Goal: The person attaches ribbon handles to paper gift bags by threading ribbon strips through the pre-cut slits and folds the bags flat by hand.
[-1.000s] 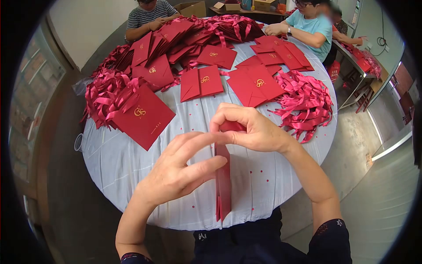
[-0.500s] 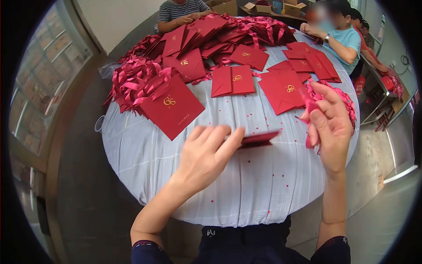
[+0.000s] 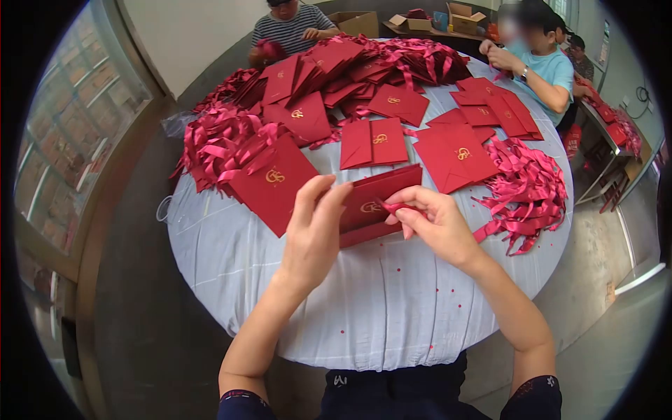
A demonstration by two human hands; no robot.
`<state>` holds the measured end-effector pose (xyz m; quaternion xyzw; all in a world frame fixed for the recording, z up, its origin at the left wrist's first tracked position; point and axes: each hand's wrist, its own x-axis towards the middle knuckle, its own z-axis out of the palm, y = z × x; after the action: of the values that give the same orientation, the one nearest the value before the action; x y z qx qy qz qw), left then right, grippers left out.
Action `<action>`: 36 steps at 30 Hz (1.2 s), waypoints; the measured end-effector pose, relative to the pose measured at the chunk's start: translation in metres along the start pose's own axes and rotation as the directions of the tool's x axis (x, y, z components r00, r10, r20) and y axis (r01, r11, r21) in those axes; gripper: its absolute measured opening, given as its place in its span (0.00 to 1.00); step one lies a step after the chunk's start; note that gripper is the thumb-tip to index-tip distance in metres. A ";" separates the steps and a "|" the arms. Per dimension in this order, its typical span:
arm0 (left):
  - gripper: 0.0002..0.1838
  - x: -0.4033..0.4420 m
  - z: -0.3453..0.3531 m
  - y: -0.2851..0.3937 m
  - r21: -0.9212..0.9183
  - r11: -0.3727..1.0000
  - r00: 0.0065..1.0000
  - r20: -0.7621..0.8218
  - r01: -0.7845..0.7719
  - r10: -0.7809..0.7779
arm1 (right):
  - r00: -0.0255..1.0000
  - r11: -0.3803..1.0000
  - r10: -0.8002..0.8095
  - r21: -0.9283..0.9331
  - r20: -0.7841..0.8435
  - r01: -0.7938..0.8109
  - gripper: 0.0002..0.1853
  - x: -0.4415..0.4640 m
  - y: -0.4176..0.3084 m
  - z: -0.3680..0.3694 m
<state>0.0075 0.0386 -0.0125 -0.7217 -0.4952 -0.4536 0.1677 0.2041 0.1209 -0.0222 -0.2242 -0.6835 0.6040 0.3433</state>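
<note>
A red paper gift bag (image 3: pixel 360 222) with a gold monogram is held upright above the table in front of me. My left hand (image 3: pixel 311 234) grips its left edge, fingers bent behind and around it. At the bag's front, my right hand (image 3: pixel 441 224) pinches a dark pink ribbon (image 3: pixel 396 208) near the monogram; most of the ribbon is hidden by the fingers. Just beyond lies another red bag (image 3: pixel 355 145), flat on the cloth. A heap of loose pink ribbons (image 3: pixel 528 185) sits to the right of my right hand.
Stacked bags with ribbons (image 3: pixel 224 143) lie on the left, and a large pile of bags (image 3: pixel 343 59) covers the back. More flat bags (image 3: pixel 455 155) are at the right. Two people sit across the round table with its pale cloth (image 3: pixel 308 336). Small red dots are scattered on it.
My right hand has come left from the ribbon heap to the bag, bringing a ribbon. The bag has been raised and turned so its monogram front faces me.
</note>
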 end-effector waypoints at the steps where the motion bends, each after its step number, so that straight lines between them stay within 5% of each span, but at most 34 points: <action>1: 0.20 0.003 0.000 -0.001 -0.007 1.000 1.000 -0.003 0.013 -0.013 | 1.000 1.000 0.008 -0.009 -0.010 -0.008 0.09 -0.001 -0.002 0.002; 11: 0.15 0.017 -0.005 -0.015 -0.102 0.992 0.994 0.091 0.069 -0.060 | 0.994 0.996 0.016 -0.081 -0.109 -0.025 0.07 -0.003 -0.005 0.015; 14: 0.15 0.022 -0.009 -0.011 0.156 0.987 0.995 0.094 -0.041 0.027 | 0.954 0.927 -0.254 -0.323 -0.159 0.193 0.07 -0.002 -0.013 0.020; 25: 0.15 0.041 -0.035 -0.001 0.228 0.973 0.950 0.310 -0.033 -0.040 | 0.913 0.846 -0.376 -0.460 -0.155 0.271 0.04 0.003 -0.007 0.020; 31: 0.12 0.040 -0.052 -0.023 0.042 0.988 0.886 0.437 0.151 -0.154 | 0.935 0.917 -0.308 -0.318 -0.176 0.242 0.04 -0.002 0.000 0.022; 33: 0.11 0.038 -0.052 -0.023 -0.125 0.893 0.804 0.502 0.433 -0.319 | 0.943 0.928 -0.283 -0.299 -0.173 0.224 0.04 -0.005 -0.004 0.027; 36: 0.10 0.030 -0.039 -0.012 -0.276 0.811 0.804 0.482 0.516 -0.347 | 0.866 0.830 -0.468 -0.426 -0.176 0.362 0.04 -0.009 -0.015 0.031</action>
<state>-0.0191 0.0336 0.0303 -0.6835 -0.5714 -0.4086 -0.1983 0.1892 0.0911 -0.0109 -0.2117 -0.7654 0.3337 0.5079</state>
